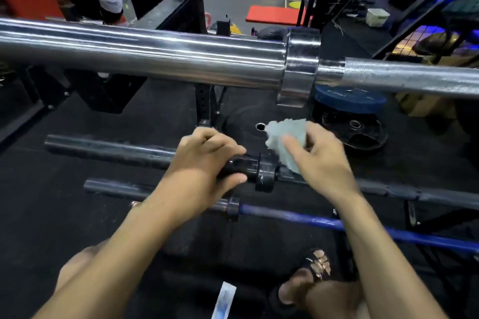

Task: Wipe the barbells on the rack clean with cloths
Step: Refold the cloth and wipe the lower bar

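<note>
Black barbell [134,154] sleeve gripped by L hand [207,163] | R hand [318,160] pinches cloth [285,142] just beside collar

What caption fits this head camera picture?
Left hand grips a black barbell sleeve; right hand holds a pale crumpled cloth.

We see a black rack [412,211] carrying 3 barbells in tiers — a chrome barbell [145,55] on top, a black barbell [103,149] below it, a blue-shafted barbell [311,220] lowest. Behind, black weight plates [355,129] lie on the dark rubber floor [77,228] — a blue plate [350,102] stacked above.
</note>
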{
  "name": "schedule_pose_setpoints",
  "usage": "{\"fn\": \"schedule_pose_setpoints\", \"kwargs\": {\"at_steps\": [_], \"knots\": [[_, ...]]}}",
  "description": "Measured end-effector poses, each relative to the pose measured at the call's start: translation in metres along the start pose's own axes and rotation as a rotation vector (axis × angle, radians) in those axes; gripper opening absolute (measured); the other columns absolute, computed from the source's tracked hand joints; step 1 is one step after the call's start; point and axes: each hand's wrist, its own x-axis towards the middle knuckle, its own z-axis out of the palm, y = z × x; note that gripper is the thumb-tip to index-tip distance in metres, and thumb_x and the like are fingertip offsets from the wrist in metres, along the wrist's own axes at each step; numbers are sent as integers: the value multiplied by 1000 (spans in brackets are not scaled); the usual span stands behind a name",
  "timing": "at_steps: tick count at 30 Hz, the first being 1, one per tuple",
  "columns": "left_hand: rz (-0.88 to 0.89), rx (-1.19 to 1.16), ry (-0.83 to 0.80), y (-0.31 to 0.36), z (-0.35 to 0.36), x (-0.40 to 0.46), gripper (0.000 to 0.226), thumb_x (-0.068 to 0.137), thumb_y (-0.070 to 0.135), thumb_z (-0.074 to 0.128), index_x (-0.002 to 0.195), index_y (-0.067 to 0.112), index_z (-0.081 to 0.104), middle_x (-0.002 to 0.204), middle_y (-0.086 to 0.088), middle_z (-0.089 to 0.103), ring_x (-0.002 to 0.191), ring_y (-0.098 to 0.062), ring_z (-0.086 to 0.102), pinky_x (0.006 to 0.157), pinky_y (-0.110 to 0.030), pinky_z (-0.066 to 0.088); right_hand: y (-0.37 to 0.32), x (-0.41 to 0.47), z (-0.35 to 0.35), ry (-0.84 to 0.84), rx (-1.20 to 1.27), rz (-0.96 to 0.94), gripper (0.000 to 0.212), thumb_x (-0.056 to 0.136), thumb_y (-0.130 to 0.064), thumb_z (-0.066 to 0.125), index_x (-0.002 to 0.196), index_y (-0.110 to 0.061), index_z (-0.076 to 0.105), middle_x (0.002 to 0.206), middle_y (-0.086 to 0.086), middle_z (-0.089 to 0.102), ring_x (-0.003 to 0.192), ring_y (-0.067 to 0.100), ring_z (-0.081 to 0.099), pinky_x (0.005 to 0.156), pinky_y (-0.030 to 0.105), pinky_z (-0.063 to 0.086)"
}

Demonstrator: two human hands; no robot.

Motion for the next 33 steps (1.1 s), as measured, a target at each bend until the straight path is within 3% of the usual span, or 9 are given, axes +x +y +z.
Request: {"fn": "schedule_pose_setpoints", "kwargs": {"at_steps": [3, 7, 11, 15, 22, 25, 27, 30, 33], "knots": [[-52, 22, -300, -9, 4, 17, 67, 87, 69, 57, 142, 32, 55, 139, 21, 53, 143, -14, 19, 118, -39, 16, -3, 2, 11, -235, -22, 2, 31, 103, -41, 52, 80, -21, 61, 73, -10, 60, 69, 11, 53, 74, 42, 48], [-22, 18, -312, -17, 19, 17, 93, 73, 84, 25, 143, 31, 56, 127, 15, 63, 142, -14, 30, 121, -35, 6, -3, 1, 6, -368, 100, 47, 46, 108, -47, 35, 94, -15, 64, 92, -1, 70, 91, 18, 63, 92, 42, 50], [2, 46, -287, -18, 27, 12, 75, 86, 76, 35, 134, 24, 61, 118, 10, 64, 128, -10, 43, 127, -41, -4, -10, -13, 9, -306, -36, -97, 43, 108, -34, 45, 69, -16, 49, 62, -4, 47, 60, 7, 42, 63, 33, 39], [-32, 16, -279, -14, 25, 15, 44, 92, 50, 67, 128, 25, 63, 113, 13, 64, 122, -11, 49, 126, -39, -11, -10, -43, 6, -213, -10, -262, 29, 105, -33, 53, 91, -14, 69, 88, -24, 69, 74, -12, 55, 71, 20, 43], [-32, 132, -336, -8, 24, 16, 61, 89, 66, 49, 127, 20, 58, 115, 12, 62, 125, -10, 46, 123, -36, -19, -10, -2, 10, -287, -154, -115, 47, 106, -34, 48, 66, -12, 38, 56, -2, 35, 54, 10, 34, 56, 30, 29], [-49, 103, -341, -7, 25, 15, 54, 91, 63, 54, 125, 22, 60, 113, 14, 61, 123, -9, 46, 124, -36, -17, -15, -41, -2, -269, -72, -214, 28, 105, -31, 53, 81, -15, 51, 72, -8, 67, 94, 4, 71, 79, 21, 45], [-39, 88, -287, -8, 27, 13, 45, 89, 59, 60, 114, 21, 62, 106, 13, 62, 118, -11, 50, 126, -38, -12, -13, -44, 2, -217, -46, -177, 15, 103, -34, 55, 90, -26, 58, 102, -18, 76, 117, 9, 65, 96, 22, 44], [-34, 106, -192, -1, 29, 5, 57, 80, 61, 65, 118, 19, 68, 103, 11, 68, 111, -13, 57, 127, -40, -3, -3, -3, 12, -243, -211, -103, 40, 103, -38, 50, 70, -16, 51, 62, -4, 52, 63, 16, 47, 68, 32, 40], [-60, 143, -126, 6, 31, 5, 66, 67, 59, 82, 122, 25, 70, 104, 13, 69, 111, -12, 60, 127, -45, 7, 10, 27, 13, -206, -89, -20, 48, 100, -30, 54, 59, -15, 35, 55, -4, 31, 56, 11, 27, 55, 35, 27]]}}
